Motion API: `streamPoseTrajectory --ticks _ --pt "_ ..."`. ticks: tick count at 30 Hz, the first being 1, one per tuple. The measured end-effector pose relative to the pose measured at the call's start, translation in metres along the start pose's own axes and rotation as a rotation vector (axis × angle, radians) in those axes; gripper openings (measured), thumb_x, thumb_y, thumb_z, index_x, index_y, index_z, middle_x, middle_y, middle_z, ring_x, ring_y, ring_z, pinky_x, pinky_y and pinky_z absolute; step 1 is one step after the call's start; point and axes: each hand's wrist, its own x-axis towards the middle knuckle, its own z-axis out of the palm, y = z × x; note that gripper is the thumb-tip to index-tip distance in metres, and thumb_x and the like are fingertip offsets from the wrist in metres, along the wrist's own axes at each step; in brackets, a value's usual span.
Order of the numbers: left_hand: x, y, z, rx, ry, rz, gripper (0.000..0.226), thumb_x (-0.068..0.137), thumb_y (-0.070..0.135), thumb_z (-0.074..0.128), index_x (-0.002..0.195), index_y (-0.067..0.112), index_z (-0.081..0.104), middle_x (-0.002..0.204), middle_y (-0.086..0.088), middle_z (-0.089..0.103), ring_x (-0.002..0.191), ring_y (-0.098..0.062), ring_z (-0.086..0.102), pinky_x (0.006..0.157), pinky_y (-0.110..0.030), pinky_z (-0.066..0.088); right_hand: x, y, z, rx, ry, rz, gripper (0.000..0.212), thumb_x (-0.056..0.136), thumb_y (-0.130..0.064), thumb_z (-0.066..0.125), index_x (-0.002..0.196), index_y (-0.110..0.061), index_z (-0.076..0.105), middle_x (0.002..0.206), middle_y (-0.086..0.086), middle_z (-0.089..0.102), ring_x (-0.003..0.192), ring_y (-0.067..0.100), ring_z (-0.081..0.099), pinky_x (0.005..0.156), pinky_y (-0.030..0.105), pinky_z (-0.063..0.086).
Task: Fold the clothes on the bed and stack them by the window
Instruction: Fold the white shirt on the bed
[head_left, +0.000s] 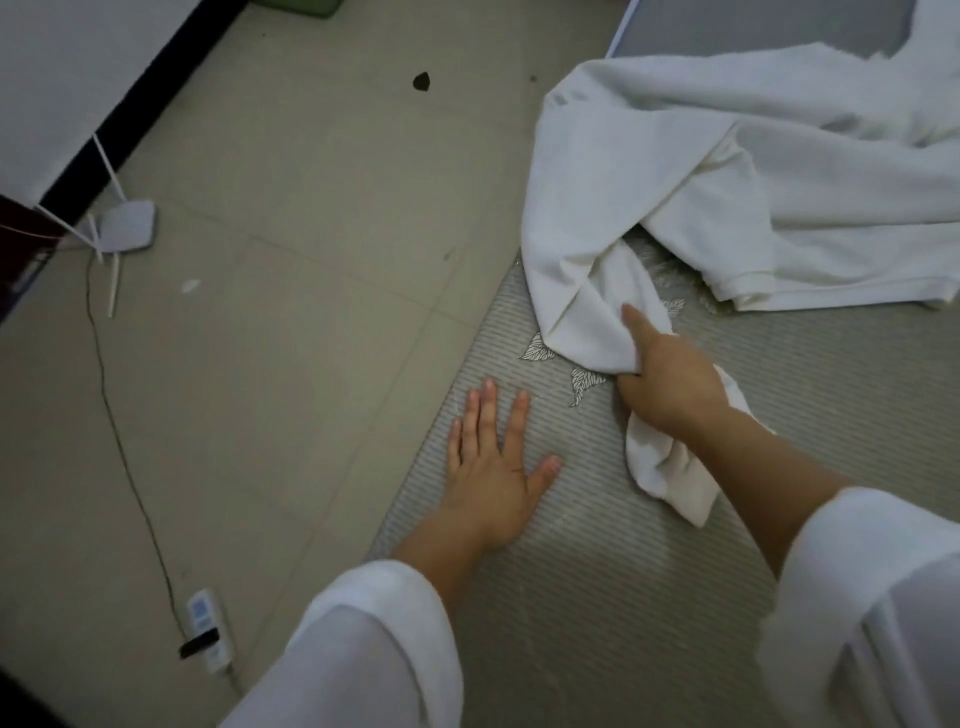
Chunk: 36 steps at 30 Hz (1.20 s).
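A white long-sleeved garment (727, 171) lies crumpled on the grey striped bed (597, 597), spread toward the upper right. My right hand (670, 379) is shut on one of its sleeves, whose cuff end (670, 478) trails out below my wrist. My left hand (493, 467) rests flat on the bed with fingers spread, holding nothing, just left of the sleeve and near the bed's left edge.
A tiled floor (285, 260) runs along the bed's left side. On it lie a power strip (208, 629) with a thin cable, a white plug or adapter (127, 226), and a dark spot (422, 81). A wall with a black skirting (140, 88) stands at upper left.
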Motion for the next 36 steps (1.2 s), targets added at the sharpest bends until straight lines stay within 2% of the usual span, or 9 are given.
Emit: streamPoseTrajectory --ticks 4,8,11,15,18,23,28,32,36 --pt "-0.004 0.011 -0.022 -0.038 -0.091 -0.035 0.077 0.096 0.055 0.034 0.151 0.026 -0.013 0.156 -0.005 -0.027 0.143 -0.021 -0.025 0.113 -0.037 -0.016 -0.059 0.000 0.010 0.061 -0.193 -0.091 0.068 0.084 -0.005 0.048 0.144 -0.035 0.037 0.132 0.009 0.059 0.118 0.029 0.055 0.094 0.033 0.044" --pt "-0.043 0.022 -0.036 -0.196 0.098 -0.012 0.082 0.094 0.022 0.050 0.151 0.020 -0.010 0.159 -0.010 -0.001 0.145 -0.026 0.007 0.118 -0.038 0.014 -0.133 0.006 0.017 0.039 -0.484 -0.177 0.060 0.083 -0.001 0.049 0.133 -0.033 0.054 0.140 -0.004 0.052 0.125 0.017 0.051 0.102 0.026 0.039" --pt "-0.079 0.025 -0.028 0.091 0.093 0.204 0.080 0.097 0.020 0.045 0.145 0.037 -0.016 0.158 -0.012 -0.012 0.146 -0.031 -0.002 0.117 -0.042 0.008 -0.196 0.012 0.024 -0.031 -0.659 -0.147 0.028 0.091 -0.014 0.056 0.110 -0.032 0.066 0.129 -0.007 0.059 0.110 0.011 0.053 0.075 0.000 0.030" --pt "-0.112 0.041 -0.008 0.458 -0.082 0.497 0.053 0.099 0.023 0.036 0.148 0.038 0.021 0.157 -0.004 -0.022 0.143 -0.034 -0.021 0.115 -0.047 -0.008 -0.271 0.027 0.044 -0.188 -0.899 -0.013 0.040 0.096 -0.018 0.054 0.135 -0.012 0.053 0.141 0.008 0.050 0.129 0.026 0.045 0.107 0.030 0.034" --pt "-0.136 0.067 0.011 0.496 -0.066 0.685 0.031 0.096 0.021 0.040 0.121 0.024 0.058 0.159 -0.006 0.012 0.145 -0.038 -0.002 0.116 -0.050 0.002 -0.311 0.054 0.044 -0.261 -0.979 0.099 0.047 0.101 -0.022 0.044 0.145 -0.009 0.036 0.148 0.008 0.040 0.136 0.025 0.036 0.111 0.033 0.025" --pt "-0.190 0.115 0.029 0.166 -0.473 0.494 0.022 0.100 0.026 0.036 0.104 0.012 0.052 0.116 -0.014 0.058 0.108 -0.031 0.054 0.085 -0.035 0.041 -0.362 0.123 0.021 -0.382 -0.747 0.261 0.036 0.100 -0.027 0.044 0.132 -0.014 0.053 0.135 0.006 0.054 0.125 0.021 0.048 0.105 0.031 0.034" --pt "-0.232 0.138 0.029 -0.207 -0.991 0.285 0.036 0.099 0.041 0.045 0.105 0.011 0.064 0.106 -0.006 0.063 0.091 -0.014 0.053 0.075 -0.022 0.042 -0.388 0.183 0.004 -0.092 -0.436 0.518 0.035 0.097 -0.015 0.042 0.127 -0.021 0.060 0.130 0.003 0.060 0.118 0.021 0.054 0.099 0.027 0.039" --pt "-0.252 0.142 0.043 0.038 -1.263 0.025 0.056 0.086 0.040 0.062 0.131 0.007 0.052 0.122 -0.014 0.057 0.097 -0.027 0.058 0.071 -0.030 0.048 -0.373 0.182 0.012 0.439 -0.131 0.680 0.039 0.095 -0.013 0.046 0.133 -0.007 0.052 0.138 0.014 0.052 0.125 0.029 0.048 0.101 0.029 0.037" --pt "-0.240 0.130 0.031 0.442 -1.190 -0.006 0.058 0.080 0.035 0.058 0.130 0.009 0.049 0.130 -0.016 0.051 0.112 -0.033 0.054 0.087 -0.038 0.047 -0.352 0.166 0.036 0.845 0.025 0.897 0.069 0.089 -0.029 0.060 0.145 -0.004 0.028 0.141 0.017 0.041 0.122 0.035 0.047 0.102 0.045 0.042"
